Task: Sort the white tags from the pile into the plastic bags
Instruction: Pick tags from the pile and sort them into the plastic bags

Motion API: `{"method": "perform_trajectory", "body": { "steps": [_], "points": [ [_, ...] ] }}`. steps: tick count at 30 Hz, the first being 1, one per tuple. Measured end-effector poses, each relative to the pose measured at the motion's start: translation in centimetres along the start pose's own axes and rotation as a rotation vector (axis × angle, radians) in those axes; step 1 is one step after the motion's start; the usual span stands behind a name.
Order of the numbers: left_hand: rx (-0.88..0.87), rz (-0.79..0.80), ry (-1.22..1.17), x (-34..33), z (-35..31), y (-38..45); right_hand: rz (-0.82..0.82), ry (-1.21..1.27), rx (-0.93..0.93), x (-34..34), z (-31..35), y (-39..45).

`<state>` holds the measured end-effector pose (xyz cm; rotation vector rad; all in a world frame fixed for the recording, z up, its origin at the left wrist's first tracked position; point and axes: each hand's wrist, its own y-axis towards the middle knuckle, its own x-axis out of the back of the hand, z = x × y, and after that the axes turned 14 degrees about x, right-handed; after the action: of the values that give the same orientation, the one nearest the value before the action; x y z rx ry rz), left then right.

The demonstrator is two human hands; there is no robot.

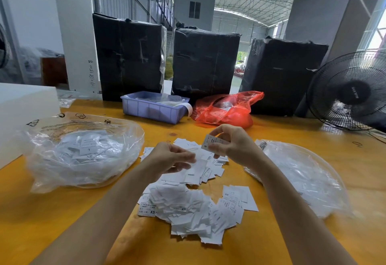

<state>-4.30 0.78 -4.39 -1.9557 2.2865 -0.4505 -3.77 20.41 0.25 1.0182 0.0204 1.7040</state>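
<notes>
Though the print on most tags cannot be read, a few letters show: "XS" on some in the pile [188, 208] and "S" on the tag [208, 143] that the right hand [231, 143] pinches between thumb and fingertips above the pile's far end. The left hand [173, 158] hovers over the pile with fingers loosely curled; whether it holds a slip cannot be told, since its fingertips blur into the white paper beneath. Both forearms cross the pile and hide parts of it.

The pile lies on the yellow counter [62, 212] between two clear bags. The left bag [83, 151] holds tags, one marked "L", though folds and glare hide most of them. The right bag [302, 177] is partly covered by the right forearm, and its contents are a white blur.

Farther back sit a blue tray [152, 110] with pale things inside that are hard to make out, and beside it a red bag [225, 110] whose contents are unclear. Three black wrapped bales [204, 62] stand behind them at the counter's far edge. A black fan [351, 91] at the right is cut off by the frame edge, as is a white box [25, 110] at the left.
</notes>
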Motion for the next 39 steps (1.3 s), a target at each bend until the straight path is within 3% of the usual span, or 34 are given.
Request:
{"method": "perform_trajectory", "body": {
  "steps": [17,27,39],
  "points": [
    [0.016,0.057,-0.065,-0.1,-0.3,-0.3,0.086,0.026,-0.083,-0.3,-0.6,-0.1],
    [0.008,0.074,-0.086,-0.3,-0.5,-0.5,0.02,0.056,-0.094,-0.2,-1.0,-0.1],
    [0.008,0.078,-0.083,-0.6,-0.4,-0.6,0.151,0.152,-0.177,-0.4,-1.2,-0.2]
  ]
}}
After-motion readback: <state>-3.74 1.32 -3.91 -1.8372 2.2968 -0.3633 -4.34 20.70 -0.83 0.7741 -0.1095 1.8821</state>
